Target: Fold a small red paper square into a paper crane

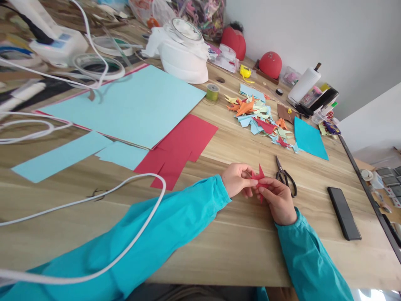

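Observation:
A small red folded paper crane point(260, 172) is pinched between my two hands above the wooden table. My left hand point(238, 179) grips it from the left with thumb and fingers closed. From the right, my right hand point(277, 196) holds its other side between thumb and forefinger. One pointed tip sticks up and another hangs below the fingers; the middle of the paper is covered. Black-handled scissors point(285, 175) lie just beyond my right hand. Farther back is a pile of folded paper cranes point(257, 115) in orange, blue, red, yellow and pale green.
Red paper pieces point(178, 154) and light blue sheets point(134, 104) lie to the left. A white cable point(125, 182) loops across my left sleeve. At the right lies a black phone point(343, 213). A turquoise sheet point(310, 138) and a spool of green thread point(212, 92) are farther back.

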`<state>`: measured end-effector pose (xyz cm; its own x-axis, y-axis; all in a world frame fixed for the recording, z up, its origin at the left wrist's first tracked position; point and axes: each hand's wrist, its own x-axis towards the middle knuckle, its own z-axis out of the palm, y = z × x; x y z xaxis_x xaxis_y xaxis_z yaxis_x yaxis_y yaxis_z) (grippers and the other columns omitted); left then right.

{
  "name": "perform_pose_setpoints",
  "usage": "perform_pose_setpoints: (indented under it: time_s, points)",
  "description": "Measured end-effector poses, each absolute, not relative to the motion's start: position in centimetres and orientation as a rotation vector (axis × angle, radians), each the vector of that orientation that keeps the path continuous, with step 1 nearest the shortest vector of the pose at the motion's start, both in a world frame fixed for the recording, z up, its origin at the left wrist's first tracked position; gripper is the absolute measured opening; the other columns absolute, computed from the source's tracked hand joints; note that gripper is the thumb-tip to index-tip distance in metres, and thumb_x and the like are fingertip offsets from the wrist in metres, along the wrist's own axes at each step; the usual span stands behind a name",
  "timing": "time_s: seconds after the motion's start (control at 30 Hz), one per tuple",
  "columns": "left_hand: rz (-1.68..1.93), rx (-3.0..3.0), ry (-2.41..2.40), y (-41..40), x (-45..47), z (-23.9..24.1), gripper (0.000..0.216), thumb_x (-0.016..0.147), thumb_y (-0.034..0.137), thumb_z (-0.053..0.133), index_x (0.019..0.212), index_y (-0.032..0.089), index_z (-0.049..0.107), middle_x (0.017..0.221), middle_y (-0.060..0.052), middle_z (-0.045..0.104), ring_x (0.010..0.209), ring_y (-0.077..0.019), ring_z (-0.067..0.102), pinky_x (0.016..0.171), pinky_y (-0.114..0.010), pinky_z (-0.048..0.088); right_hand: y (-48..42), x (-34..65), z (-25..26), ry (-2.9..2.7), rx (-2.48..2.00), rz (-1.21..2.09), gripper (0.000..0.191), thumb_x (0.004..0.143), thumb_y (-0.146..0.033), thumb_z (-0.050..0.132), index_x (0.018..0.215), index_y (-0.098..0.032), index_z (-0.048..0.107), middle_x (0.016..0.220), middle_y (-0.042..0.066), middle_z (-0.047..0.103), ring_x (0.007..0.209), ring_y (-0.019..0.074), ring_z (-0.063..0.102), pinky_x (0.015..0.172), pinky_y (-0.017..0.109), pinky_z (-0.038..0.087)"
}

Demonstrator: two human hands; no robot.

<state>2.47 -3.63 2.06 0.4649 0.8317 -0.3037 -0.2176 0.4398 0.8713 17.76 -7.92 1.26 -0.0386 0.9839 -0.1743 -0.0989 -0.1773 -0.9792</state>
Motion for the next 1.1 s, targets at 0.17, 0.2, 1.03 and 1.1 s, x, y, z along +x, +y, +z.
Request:
perform_pose_setpoints:
  time_s: [0.17,0.2,1.03,1.1]
  points:
    - [0.749,0.856,0.846,-3.5,2.4,1.9,0.015,0.069,0.014,0.066,0.076,0.011,0.053,0.051,-0.002,0.063,0.036,-0.0132,0.056,0.033,-0.021,0.043,-8.0,17.8,1.3,-1.026,-1.244,1.42,0.021,0.063,-0.022,0.075,0.082,-0.017,0.067,0.067,0.003,0.07,0.055,0.0118,0.061,0.05,0.023,0.048]
    - [0.75,0.851,0.84,-3.5,2.4,1.8,0.015,0.07,0.016,0.066,0.077,0.011,0.053,0.051,-0.003,0.063,0.036,-0.0135,0.056,0.033,-0.021,0.042,-8.0,17.8,1.3,-1.022,-1.247,1.42,0.021,0.063,-0.022,0.075,0.082,-0.017,0.067,0.065,0.003,0.07,0.053,0.0115,0.06,0.05,0.023,0.047]
    - [1.136,0.954,0.877,-0.6,2.3,1.2,0.036,0.056,0.016,0.073,0.088,0.011,0.056,0.056,0.002,0.062,0.045,-0.0105,0.058,0.044,-0.02,0.044,-2.5,15.3,0.0,-1.031,-0.988,1.326,0.02,0.064,-0.022,0.073,0.081,-0.018,0.063,0.062,-0.002,0.064,0.053,0.0101,0.056,0.053,0.024,0.042]
    - [1.108,0.936,0.846,-0.5,2.1,1.1,0.038,0.057,0.017,0.072,0.091,0.011,0.056,0.053,0.002,0.061,0.045,-0.0111,0.058,0.045,-0.021,0.046,-2.4,15.4,-0.3,-1.049,-1.005,1.327,0.02,0.064,-0.021,0.073,0.081,-0.018,0.064,0.062,-0.002,0.064,0.053,0.0095,0.055,0.052,0.023,0.041]
